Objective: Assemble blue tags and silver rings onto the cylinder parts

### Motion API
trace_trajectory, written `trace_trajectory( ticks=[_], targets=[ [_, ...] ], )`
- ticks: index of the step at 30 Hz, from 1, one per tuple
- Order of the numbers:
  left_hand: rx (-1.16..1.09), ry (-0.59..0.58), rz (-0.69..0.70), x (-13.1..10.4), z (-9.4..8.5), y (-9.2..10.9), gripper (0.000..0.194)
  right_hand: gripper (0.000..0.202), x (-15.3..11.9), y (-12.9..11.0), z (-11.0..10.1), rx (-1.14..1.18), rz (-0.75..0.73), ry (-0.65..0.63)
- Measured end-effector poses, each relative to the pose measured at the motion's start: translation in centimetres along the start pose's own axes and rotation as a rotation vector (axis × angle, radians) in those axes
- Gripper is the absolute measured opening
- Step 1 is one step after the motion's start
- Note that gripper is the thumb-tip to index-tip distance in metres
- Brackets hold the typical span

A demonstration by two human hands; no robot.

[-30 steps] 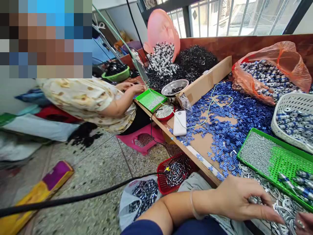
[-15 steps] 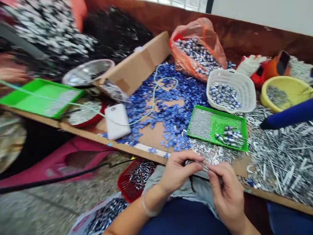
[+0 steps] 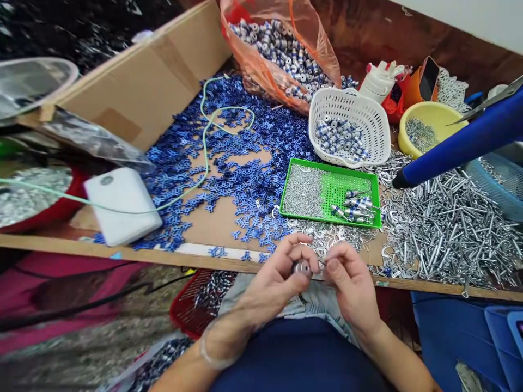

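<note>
My left hand [image 3: 275, 280] is closed around a small metal cylinder [image 3: 302, 267] with a hole in its end, held just off the table's front edge. Opposite it, my right hand [image 3: 353, 286] pinches thumb against forefinger; whatever tiny thing sits at those fingertips cannot be made out. Beyond both hands lies a green tray [image 3: 332, 200], with small silver parts [image 3: 302, 190] on its left and several blue-and-silver cylinders with thin rods [image 3: 359, 204] on its right. Flat silver hook-shaped pieces [image 3: 322, 231] are scattered between tray and hands.
Blue Y-shaped pieces [image 3: 253, 185] cover the middle. Metal rods [image 3: 445, 223] heap at right beneath a blue pole [image 3: 457, 139]. Behind stand a white basket [image 3: 378, 122], an orange bag [image 3: 261, 73] and a yellow bowl [image 3: 445, 111]. A white box [image 3: 122, 207] with a cord [image 3: 206, 147] lies left.
The view has swung right and nearer the table. My hands have parted slightly, and the cylinder's holed end now shows in my left hand.
</note>
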State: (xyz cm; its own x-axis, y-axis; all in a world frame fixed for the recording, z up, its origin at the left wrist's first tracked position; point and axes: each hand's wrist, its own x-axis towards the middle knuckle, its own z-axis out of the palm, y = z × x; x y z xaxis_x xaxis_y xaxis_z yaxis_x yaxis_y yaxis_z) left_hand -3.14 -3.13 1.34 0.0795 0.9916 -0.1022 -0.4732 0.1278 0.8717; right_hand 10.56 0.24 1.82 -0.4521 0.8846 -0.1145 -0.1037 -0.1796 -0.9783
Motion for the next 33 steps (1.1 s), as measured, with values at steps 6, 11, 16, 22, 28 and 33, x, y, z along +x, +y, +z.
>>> trace_trajectory(
  ticks=[6, 11, 16, 22, 28, 33],
  targets=[
    [0.285, 0.022, 0.093, -0.4, -0.6, -0.2, 0.048, 0.011, -1.0, -1.1, -0.5, -0.833, -0.338, -0.053],
    [0.692, -0.118, 0.199, -0.9, -0.6, -0.2, 0.064, 0.012, -0.8, -0.4, -0.6, -0.748, -0.175, -0.206],
    [0.662, 0.026, 0.294, -0.4, -0.1, -2.2, 0.083, 0.053, -0.2, 2.7, 0.7, -0.226, -0.028, -0.061],
    [0.183, 0.211, 0.367, 1.3, -0.4, -3.7, 0.067, 0.02, 1.7, 2.9, 0.0, -0.372, -0.317, 0.048],
    [0.215, 0.329, 0.09, 1.0, -1.9, -1.7, 0.034, 0.018, 8.9, -0.3, -9.1, -0.94, -0.524, 0.572],
    [0.365, 0.392, 0.093, 1.3, -2.3, -1.5, 0.027, 0.031, 13.3, -1.1, -13.4, -1.352, -0.195, 0.095]
  ],
)
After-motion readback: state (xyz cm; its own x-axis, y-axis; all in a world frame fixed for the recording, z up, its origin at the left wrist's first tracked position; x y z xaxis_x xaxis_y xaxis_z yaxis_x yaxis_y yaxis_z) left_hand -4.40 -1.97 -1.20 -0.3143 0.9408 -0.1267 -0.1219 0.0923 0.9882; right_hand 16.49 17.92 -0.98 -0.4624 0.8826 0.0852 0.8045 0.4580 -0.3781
